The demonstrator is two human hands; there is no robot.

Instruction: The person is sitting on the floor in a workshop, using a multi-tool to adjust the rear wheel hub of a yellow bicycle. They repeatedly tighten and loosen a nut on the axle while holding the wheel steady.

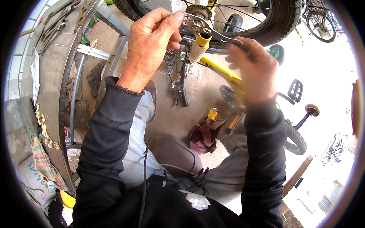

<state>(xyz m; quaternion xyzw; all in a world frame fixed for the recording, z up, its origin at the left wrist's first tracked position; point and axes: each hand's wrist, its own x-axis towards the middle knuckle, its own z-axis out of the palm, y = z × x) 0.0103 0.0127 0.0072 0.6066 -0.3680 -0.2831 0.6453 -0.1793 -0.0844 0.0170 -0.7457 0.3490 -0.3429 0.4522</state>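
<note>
A small yellow bicycle (220,70) lies upside down in front of me, its black-tyred wheel (279,22) at the top of the view. My left hand (150,47) grips the wheel near its hub (197,11), fingers curled over the top. In my right hand (253,68) I hold the handle of a silver spanner (211,30). The spanner's head sits on the axle nut beside the yellow fork end (200,43).
A grey metal workbench (49,76) with tools curves along the left. A black pedal (295,91) and a small training wheel (294,138) stick out to the right. A dark bag with tools (203,138) lies on the concrete floor between my knees.
</note>
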